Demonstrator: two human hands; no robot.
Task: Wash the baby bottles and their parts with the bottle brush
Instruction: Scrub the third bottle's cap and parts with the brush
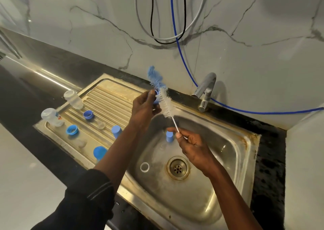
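Above the steel sink (233, 142) my left hand (142, 107) grips a blue bottle ring (157, 98), mostly hidden by my fingers. The bottle brush (165, 101), white bristles with a blue tuft at the tip, passes through or right beside that ring. My right hand (190, 141) pinches the brush's thin white handle. Two clear bottles (73, 99) (51, 116) stand on the draining board (108, 98). Blue rings (88, 114) (72, 129), blue caps (116, 131) (99, 152) and clear teats (101, 124) lie there too. In the basin are a blue cap (169, 136) and a white ring (144, 167).
A chrome tap (205, 91) stands at the back of the sink, its spout over the basin. A blue hose (184, 57) and grey and black cables hang on the marble wall. The drain (178, 167) is in the basin's middle. Black counter surrounds the sink.
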